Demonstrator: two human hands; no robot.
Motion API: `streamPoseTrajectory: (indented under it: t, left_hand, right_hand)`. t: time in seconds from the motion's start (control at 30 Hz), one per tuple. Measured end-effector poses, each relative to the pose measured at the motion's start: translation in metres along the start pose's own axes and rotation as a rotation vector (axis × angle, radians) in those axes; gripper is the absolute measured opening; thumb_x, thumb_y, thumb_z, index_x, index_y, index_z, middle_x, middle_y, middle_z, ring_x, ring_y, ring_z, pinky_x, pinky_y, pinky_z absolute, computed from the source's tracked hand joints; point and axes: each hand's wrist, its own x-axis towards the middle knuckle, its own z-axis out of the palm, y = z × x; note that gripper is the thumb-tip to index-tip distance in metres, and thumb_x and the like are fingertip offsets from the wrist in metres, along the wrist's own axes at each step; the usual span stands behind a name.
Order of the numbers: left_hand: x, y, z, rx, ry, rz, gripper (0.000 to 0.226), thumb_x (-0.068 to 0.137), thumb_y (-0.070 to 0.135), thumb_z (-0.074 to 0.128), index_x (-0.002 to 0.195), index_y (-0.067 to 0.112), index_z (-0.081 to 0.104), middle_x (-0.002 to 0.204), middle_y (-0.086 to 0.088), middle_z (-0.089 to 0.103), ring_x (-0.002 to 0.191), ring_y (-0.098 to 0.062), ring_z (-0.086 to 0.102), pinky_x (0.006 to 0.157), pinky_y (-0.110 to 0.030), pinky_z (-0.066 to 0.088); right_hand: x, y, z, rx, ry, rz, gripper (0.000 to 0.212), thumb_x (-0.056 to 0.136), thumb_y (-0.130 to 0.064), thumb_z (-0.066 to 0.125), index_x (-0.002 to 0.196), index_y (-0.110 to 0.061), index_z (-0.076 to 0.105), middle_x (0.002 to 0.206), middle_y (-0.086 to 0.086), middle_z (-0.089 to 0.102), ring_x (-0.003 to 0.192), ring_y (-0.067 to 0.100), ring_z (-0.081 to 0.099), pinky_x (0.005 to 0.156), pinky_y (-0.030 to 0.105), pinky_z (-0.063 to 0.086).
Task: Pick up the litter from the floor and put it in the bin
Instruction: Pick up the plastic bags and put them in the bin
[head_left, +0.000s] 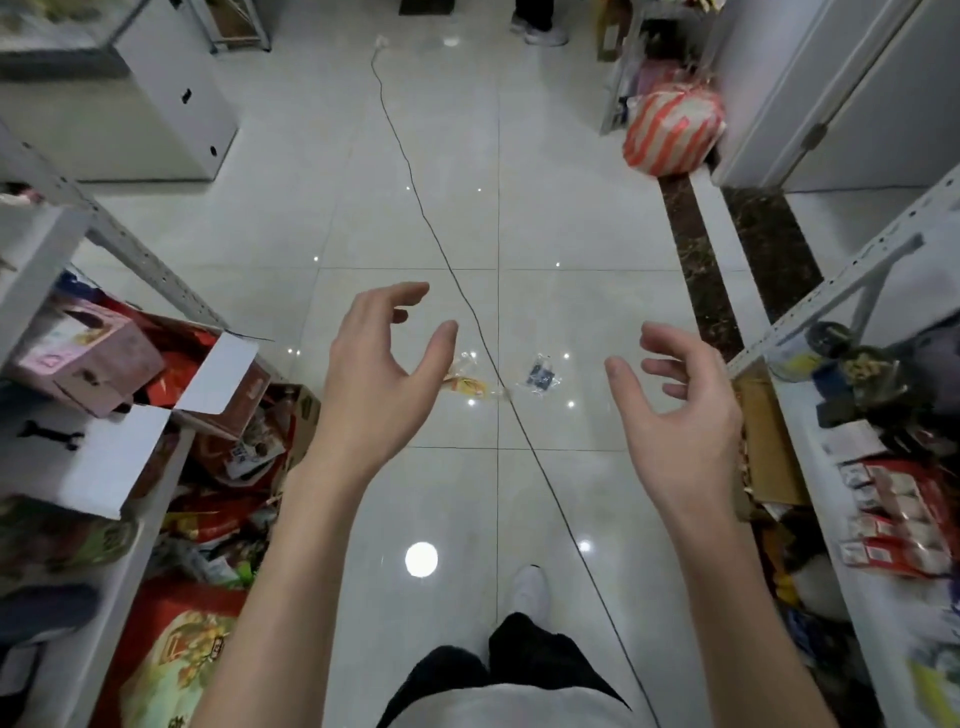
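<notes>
Shoe (529, 592): a white shoe below dark trousers is standing on the floor (571, 312) at the bottom of the head view.
Left hand (374, 364): it is hovering above the floor with fingers spread and loosely curved, holding nothing.
Right hand (680, 395): it is hovering well apart from the other, fingers parted and relaxed, also holding nothing.
Yellow wrapper (465, 384): it is lying on the floor beyond the Left hand, partly hidden by the thumb, just beside the cable (431, 228).
Blue wrapper (540, 375): a clear packet with dark print is lying on the floor on the cable's other side, seen between the two hands.
Scrap (505, 395): a small clear bit is lying at the cable between the two wrappers; it is too small to tell what it is.
Bin: none is showing plainly. A striped bag (672, 130) is sitting far off on the right, and I cannot tell whether it is serving as one.
Shelves (130, 249): racks crowded with boxes and packets are flanking the aisle on both sides.
Progress: judging from this, no litter is being held and none is reaching a bin. Both wrappers and the scrap are waiting to be grasped, lifted and carried, so nearly all the work seems to be lying ahead.
</notes>
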Motion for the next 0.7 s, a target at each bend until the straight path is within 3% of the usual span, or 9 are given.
streamPoseTrajectory:
  t: [0.13,0.37,0.57,0.7]
  left_hand:
    - [0.042,-0.013,0.011,0.029,0.012,-0.038,0.038,0.096,0.039,0.062,0.131,0.027,0.055,0.130,0.016,0.054,0.118,-0.002,0.053,0.096,-0.020,0.039]
    - [0.112,-0.062,0.001,0.066,0.072,-0.112,0.038,0.096,0.038,0.061,0.132,0.027,0.055,0.132,0.015,0.055,0.118,-0.001,0.053,0.091,-0.014,0.037]
    - [0.196,-0.118,-0.009,0.055,0.048,-0.140,0.038,0.096,0.038,0.061,0.132,0.025,0.055,0.132,0.013,0.054,0.118,-0.003,0.053,0.095,-0.021,0.040]
    - [0.249,-0.154,-0.010,0.046,0.009,-0.151,0.038,0.096,0.038,0.062,0.132,0.025,0.055,0.131,0.012,0.054,0.117,-0.004,0.053,0.097,-0.025,0.041]
  right_hand:
    - [0.049,0.010,0.029,-0.023,-0.062,0.007,0.036,0.092,-0.028,0.075,0.124,-0.031,0.061,0.123,-0.011,0.060,0.109,0.003,0.060,0.090,0.014,0.046]
    - [0.116,0.018,0.091,-0.079,-0.110,-0.010,0.040,0.092,-0.030,0.074,0.129,-0.024,0.061,0.124,-0.009,0.059,0.108,0.005,0.059,0.092,0.023,0.049]
    - [0.170,0.017,0.171,-0.109,-0.088,0.025,0.039,0.092,-0.032,0.075,0.127,-0.028,0.060,0.126,-0.008,0.059,0.108,0.003,0.060,0.096,0.030,0.051]
    - [0.202,0.017,0.221,-0.125,-0.071,0.083,0.040,0.092,-0.032,0.074,0.129,-0.027,0.060,0.128,-0.009,0.058,0.109,0.002,0.059,0.095,0.027,0.050]
